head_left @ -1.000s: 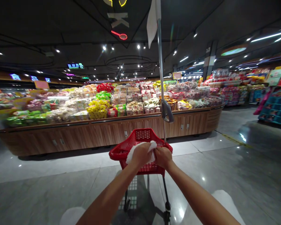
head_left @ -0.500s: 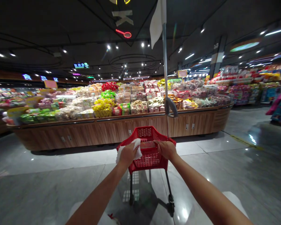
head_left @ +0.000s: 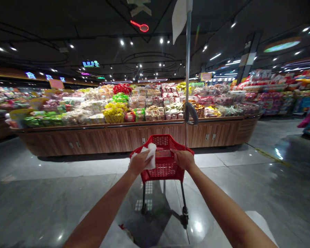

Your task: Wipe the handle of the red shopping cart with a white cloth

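Note:
A red plastic shopping cart [head_left: 166, 170] on dark legs with wheels stands in front of me. My left hand [head_left: 140, 162] is closed on a crumpled white cloth [head_left: 152, 151], which lies against the cart's near left rim. On the other side, my right hand [head_left: 184, 159] wraps round the right part of the cart's handle. Between the two hands a clear panel [head_left: 163, 153] shows on the handle. A grey pole [head_left: 188, 69] with a looped grip [head_left: 191, 114] rises at the cart's right side, with a white sheet or flag at its top.
Beyond the cart runs a long wood-panelled display counter [head_left: 119, 139] heaped with packaged snacks [head_left: 113, 113]. More stocked shelves [head_left: 274, 100] stand at the right. Shiny grey floor tiles [head_left: 67, 196] spread around the cart, with a yellow line [head_left: 270, 155] at the right.
The counter and cart sit slightly higher in view, and the pole and right shelves have shifted rightward. Both hands keep their hold; the white cloth has shifted a little on the rim.

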`<state>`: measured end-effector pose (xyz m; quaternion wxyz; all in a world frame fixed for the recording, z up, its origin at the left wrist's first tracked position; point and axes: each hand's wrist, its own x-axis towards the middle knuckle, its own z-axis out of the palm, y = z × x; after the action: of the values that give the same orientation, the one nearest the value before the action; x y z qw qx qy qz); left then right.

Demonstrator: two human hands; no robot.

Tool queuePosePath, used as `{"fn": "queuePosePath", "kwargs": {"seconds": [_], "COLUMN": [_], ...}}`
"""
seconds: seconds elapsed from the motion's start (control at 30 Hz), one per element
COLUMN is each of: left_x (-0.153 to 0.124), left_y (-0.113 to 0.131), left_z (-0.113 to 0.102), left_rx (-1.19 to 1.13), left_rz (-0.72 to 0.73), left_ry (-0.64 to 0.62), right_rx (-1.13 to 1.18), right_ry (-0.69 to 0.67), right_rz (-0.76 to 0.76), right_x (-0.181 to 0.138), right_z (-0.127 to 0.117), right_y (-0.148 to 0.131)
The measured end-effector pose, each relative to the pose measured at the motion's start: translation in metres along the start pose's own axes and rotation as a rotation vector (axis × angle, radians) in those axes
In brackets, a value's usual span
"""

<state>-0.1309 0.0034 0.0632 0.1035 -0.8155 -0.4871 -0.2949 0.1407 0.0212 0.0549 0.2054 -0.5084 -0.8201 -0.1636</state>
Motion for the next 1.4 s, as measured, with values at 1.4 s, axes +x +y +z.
{"fn": "queuePosePath", "kwargs": {"seconds": [1.4], "left_x": [0.02], "left_y": [0.059], "left_z": [0.091], "left_rx": [-0.459], "left_rz": [-0.277], "left_ry": [-0.03], "right_rx": [0.035], "right_ry": [-0.177], "right_rz": [0.215], "right_x": [-0.026], "right_z": [-0.039], "right_y": [-0.018]}}
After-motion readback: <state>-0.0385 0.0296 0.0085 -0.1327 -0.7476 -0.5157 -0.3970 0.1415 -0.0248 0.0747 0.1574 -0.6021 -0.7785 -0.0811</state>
